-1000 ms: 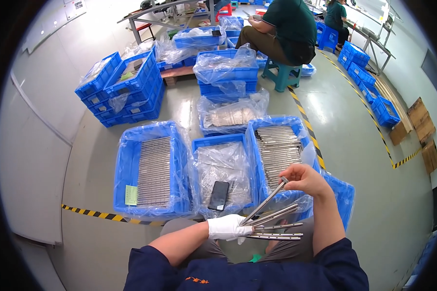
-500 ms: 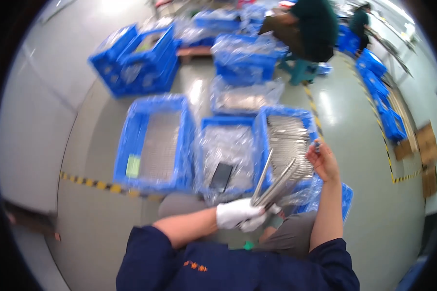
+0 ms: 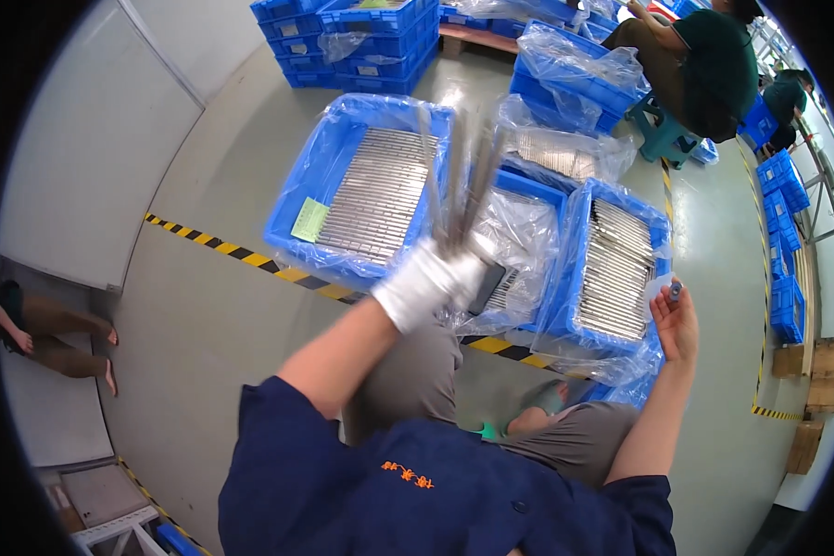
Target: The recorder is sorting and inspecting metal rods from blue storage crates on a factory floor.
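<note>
My left hand (image 3: 435,278), in a white glove, is closed around several slim metal rods (image 3: 463,185). They stand up fanned and blurred by motion, in front of the gap between the left blue tub (image 3: 284,218) and the middle tub (image 3: 549,196). Neat rows of metal rods (image 3: 380,190) and a green slip (image 3: 310,220) lie in the left tub. A dark phone (image 3: 485,289) rests on plastic film in the middle one. Beside the right tub (image 3: 574,269), also full of rods, my bare right hand (image 3: 678,326) pinches a small grey-blue piece (image 3: 676,291), too small to name.
Behind the middle tub, more rods (image 3: 554,156) lie in plastic film. Stacked blue crates (image 3: 371,46) stand farther back. A co-worker (image 3: 713,65) sits on a teal stool (image 3: 663,134) at the far right. Black-and-yellow tape (image 3: 241,252) crosses the floor. Wooden blocks (image 3: 825,375) lie at right.
My left hand has swung forward and to the left with the rods, up toward the left tub. The whole view has shifted and tilted. My right hand stays by the right tub.
</note>
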{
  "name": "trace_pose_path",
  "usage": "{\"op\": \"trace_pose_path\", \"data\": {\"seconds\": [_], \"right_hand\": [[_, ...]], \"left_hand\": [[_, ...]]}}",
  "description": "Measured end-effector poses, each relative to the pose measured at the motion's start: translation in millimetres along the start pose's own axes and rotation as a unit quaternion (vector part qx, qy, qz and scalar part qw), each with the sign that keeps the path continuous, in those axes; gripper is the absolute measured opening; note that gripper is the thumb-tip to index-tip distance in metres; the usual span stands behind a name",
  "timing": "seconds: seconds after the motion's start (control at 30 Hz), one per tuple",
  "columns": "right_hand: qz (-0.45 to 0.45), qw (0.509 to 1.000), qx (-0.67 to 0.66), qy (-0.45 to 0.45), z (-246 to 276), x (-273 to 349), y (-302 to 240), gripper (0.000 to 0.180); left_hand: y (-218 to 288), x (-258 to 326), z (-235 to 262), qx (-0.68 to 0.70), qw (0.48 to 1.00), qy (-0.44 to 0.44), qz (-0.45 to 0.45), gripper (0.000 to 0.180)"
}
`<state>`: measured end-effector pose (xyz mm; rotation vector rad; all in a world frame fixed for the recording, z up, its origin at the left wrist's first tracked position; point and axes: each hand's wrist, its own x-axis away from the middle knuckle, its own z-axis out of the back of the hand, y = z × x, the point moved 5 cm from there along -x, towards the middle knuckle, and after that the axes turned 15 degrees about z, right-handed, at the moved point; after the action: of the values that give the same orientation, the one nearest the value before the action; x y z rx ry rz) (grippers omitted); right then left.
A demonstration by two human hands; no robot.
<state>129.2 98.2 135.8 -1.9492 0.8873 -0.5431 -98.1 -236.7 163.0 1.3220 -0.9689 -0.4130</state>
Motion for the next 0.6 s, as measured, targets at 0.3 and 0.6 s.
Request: {"op": "trace_pose_path", "data": {"seconds": [0.3,0.6], "right_hand": [[-0.016,0.998,0.057,-0.017,-7,-1,1,0.033],[-0.035,0.992,0.115,-0.038,-12,-2,1,0.038]], "left_hand": [[13,24,218,-0.695,0.599,0.396,-0.023,0.009],[-46,-23,231,-0.74,0.653,0.146,0.071,0.025]]}}
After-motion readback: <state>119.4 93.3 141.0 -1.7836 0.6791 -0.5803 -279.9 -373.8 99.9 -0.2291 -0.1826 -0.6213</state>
